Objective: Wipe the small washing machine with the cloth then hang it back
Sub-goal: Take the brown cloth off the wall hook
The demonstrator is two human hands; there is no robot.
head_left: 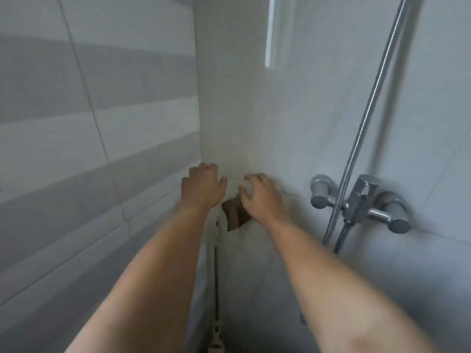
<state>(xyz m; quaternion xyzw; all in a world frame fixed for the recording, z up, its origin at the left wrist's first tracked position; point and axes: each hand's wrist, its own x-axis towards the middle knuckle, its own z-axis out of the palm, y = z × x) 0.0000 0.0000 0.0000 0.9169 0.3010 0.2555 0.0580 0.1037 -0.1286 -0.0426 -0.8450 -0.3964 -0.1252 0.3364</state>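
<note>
Seen from the head camera, both bare arms reach up into the tiled corner at mid-frame. The left hand (202,186) is clenched, knuckles toward the wall, at the left end of a thin pale line (233,178) strung across the corner. The right hand (262,196) sits just right of it, its fingers (251,177) curled loosely at the line; whether they pinch it, I cannot tell. The brown cloth (235,216) hangs below the line between the two wrists, partly hidden by the right hand. A chrome shower mixer (362,202) with its hose (369,110) is on the wall at right. The picture is blurred.
</note>
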